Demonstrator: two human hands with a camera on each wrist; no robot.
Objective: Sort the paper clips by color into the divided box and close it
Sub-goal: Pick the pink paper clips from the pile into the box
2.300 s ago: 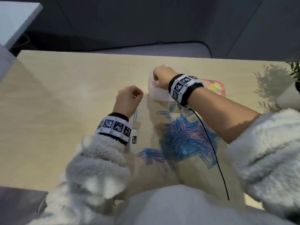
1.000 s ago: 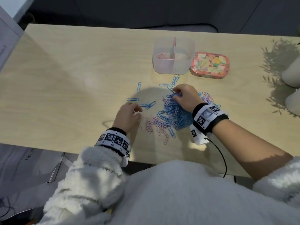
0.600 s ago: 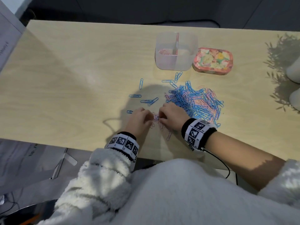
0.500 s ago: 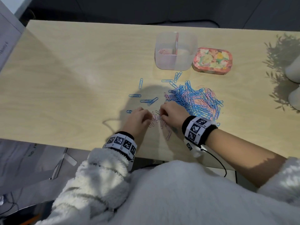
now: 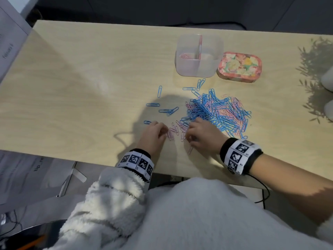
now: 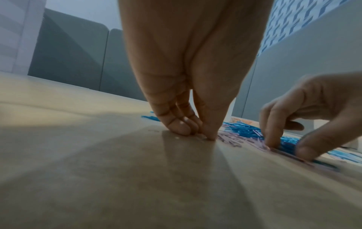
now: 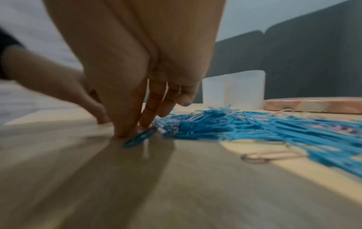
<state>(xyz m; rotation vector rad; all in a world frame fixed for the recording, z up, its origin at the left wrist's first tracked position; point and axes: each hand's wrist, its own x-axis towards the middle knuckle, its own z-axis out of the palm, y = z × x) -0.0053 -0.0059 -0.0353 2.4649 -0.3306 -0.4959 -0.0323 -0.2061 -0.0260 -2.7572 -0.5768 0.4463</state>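
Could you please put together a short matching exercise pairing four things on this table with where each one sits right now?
Things:
1. clear box
2. flowered lid
3. mixed pile of clips
4. small pink clips

Places:
A. between the left hand and the right hand, near the table's front edge
B. flat on the table, just to the right of the box
D. at the far side of the table, with a few pink clips in its left compartment
C. on the table between the box and the right hand

Pairs: 1-D, 2-B, 3-C, 4-A
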